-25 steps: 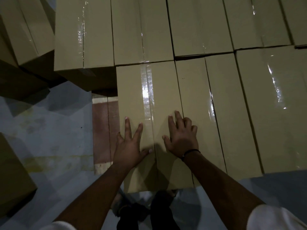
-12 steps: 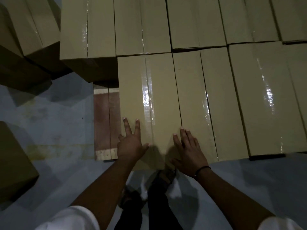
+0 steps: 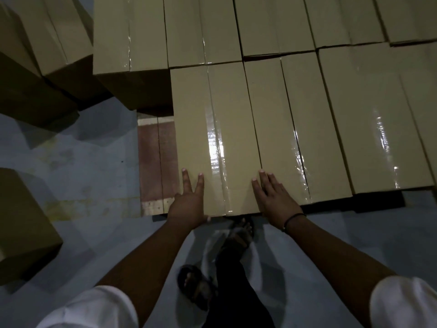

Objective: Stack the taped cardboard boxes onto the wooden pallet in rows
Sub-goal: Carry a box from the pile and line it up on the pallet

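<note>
Now both hands, left hand point(image 3: 188, 204) and right hand point(image 3: 275, 197), press flat on box point(image 3: 212, 129)

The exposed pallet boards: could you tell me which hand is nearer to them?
Left. The left hand rests on the near-left corner of the box, beside the pallet boards; the right hand lies at its right edge.

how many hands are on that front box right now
2. The left hand rests, fingers straight, on the near left corner of the front box; the right hand lies flat at its near right corner, overlapping the neighbouring box. Neither is hidden.
</note>
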### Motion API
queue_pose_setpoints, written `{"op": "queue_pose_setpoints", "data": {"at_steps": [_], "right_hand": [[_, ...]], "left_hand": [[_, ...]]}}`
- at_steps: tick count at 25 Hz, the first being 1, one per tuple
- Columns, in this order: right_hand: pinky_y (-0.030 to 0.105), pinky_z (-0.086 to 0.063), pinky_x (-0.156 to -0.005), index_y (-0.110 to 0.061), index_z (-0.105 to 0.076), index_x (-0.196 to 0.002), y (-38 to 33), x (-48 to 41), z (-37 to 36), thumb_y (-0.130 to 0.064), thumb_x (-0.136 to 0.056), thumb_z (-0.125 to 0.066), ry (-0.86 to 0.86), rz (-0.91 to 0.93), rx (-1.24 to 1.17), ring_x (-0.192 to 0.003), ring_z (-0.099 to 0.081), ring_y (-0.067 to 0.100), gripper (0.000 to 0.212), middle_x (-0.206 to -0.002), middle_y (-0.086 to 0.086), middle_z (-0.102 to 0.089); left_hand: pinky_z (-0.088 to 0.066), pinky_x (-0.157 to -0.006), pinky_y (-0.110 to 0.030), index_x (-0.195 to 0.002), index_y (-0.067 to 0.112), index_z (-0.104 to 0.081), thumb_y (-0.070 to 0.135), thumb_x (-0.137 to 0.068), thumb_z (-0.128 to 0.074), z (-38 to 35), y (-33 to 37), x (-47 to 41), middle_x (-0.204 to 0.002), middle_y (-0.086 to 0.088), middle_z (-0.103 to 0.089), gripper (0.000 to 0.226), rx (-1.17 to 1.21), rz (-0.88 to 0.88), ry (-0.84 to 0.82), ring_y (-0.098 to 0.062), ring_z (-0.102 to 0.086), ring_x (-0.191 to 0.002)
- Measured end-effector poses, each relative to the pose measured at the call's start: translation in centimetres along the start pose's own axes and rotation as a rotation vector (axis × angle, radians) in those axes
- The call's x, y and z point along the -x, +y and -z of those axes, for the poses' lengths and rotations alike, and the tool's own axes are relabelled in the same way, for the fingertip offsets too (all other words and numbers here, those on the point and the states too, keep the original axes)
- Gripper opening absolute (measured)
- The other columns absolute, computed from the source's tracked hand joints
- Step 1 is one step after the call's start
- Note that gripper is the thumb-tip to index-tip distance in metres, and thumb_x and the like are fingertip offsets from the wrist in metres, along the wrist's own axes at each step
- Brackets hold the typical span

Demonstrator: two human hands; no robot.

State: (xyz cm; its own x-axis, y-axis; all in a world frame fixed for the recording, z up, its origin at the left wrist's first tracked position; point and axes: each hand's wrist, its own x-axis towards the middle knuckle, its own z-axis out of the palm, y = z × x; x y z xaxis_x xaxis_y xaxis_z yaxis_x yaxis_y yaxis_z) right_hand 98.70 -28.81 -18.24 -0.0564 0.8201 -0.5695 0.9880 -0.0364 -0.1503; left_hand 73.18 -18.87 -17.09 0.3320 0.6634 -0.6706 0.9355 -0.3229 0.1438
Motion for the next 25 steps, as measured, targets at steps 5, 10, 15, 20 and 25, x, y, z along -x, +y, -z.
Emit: {"op": "queue_pose_setpoints", "data": {"at_steps": [5,10,15,20,25], "right_hand": [[0.053,-0.018,-0.122,-0.012,0.006,-0.159,-0.6,0.2,0.9,-0.011,-0.098,-0.052,-0.015,-0.028,0.009,-0.152,0.009,0.042,0.083,-0.164,0.021,0.018],[0.051,-0.015,-0.123,-0.01,0.006,-0.159,-1.1,0.4,1.2,-0.013,-0.101,-0.048,-0.021,-0.054,0.02,-0.152,0.009,0.042,0.079,-0.164,0.021,0.018],[0.053,-0.016,-0.122,-0.01,0.007,-0.159,-1.0,0.1,1.0,-0.011,-0.099,-0.05,-0.028,-0.047,0.015,-0.151,0.01,0.043,0.083,-0.163,0.022,0.019],[0.054,-0.017,-0.122,-0.009,0.007,-0.159,-1.1,0.1,1.0,-0.005,-0.099,-0.048,-0.035,-0.057,0.008,-0.151,0.011,0.045,0.081,-0.163,0.023,0.02],[0.055,-0.018,-0.121,-0.007,0.008,-0.158,-1.5,-0.2,1.4,-0.003,-0.1,-0.042,-0.041,-0.057,0.035,-0.15,0.009,0.046,0.077,-0.162,0.025,0.019]], "left_hand": [[-0.054,-0.095,-0.047,-0.16,0.034,0.011,0.034,-0.077,-0.087,-0.2,-1.1,1.4,-0.16,-0.014,0.038,0.129,0.009,-0.04,0.002,-0.044,-0.056,-0.122],[-0.055,-0.095,-0.046,-0.161,0.033,0.008,0.034,-0.077,-0.087,-0.4,-1.1,2.0,-0.162,-0.014,0.034,0.127,0.018,-0.025,0.023,-0.043,-0.056,-0.121],[-0.055,-0.096,-0.046,-0.161,0.031,0.007,0.034,-0.079,-0.085,-0.4,-1.3,1.8,-0.163,-0.016,0.032,0.123,0.016,-0.036,0.037,-0.043,-0.057,-0.12],[-0.056,-0.096,-0.045,-0.161,0.033,0.0,0.029,-0.083,-0.082,-0.5,-1.4,1.7,-0.165,-0.014,0.028,0.114,0.05,-0.047,0.074,-0.04,-0.058,-0.123],[-0.054,-0.099,-0.046,-0.162,0.032,0.0,0.032,-0.083,-0.082,-0.3,-1.8,1.6,-0.165,-0.013,0.027,0.114,0.064,-0.039,0.056,-0.042,-0.055,-0.128]]}}
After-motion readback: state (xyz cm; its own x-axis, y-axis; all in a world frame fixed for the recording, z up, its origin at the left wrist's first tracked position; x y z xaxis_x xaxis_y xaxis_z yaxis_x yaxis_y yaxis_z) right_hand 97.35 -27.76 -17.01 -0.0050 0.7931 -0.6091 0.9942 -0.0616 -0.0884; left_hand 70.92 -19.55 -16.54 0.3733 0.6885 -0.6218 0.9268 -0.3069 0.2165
